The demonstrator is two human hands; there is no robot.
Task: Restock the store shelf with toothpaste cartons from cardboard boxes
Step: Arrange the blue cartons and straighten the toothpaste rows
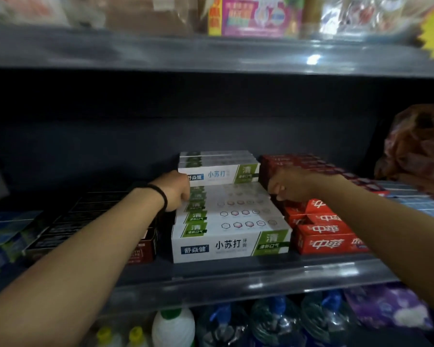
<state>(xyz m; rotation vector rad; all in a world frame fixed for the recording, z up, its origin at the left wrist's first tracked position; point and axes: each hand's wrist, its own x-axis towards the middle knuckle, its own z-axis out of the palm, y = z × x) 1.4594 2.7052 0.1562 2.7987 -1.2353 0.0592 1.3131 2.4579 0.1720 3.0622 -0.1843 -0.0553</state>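
White and green toothpaste cartons [229, 236] lie in rows on the middle shelf [236, 274], with a second layer [218, 169] stacked at the back. My left hand [177, 190], a black band on its wrist, has curled fingers on the left end of a white carton just in front of that back stack. At the right end of the same row, my right hand [285, 187] is curled too. How far the fingers wrap around the carton is hidden. No cardboard box is in view.
Red toothpaste cartons [323, 234] lie right of the white ones, black cartons [90, 221] to the left, and blue-green ones [3, 236] at the far left. A reddish bag [419, 151] sits at the right. Bottles [273, 319] stand on the shelf below, and another shelf [211, 53] hangs overhead.
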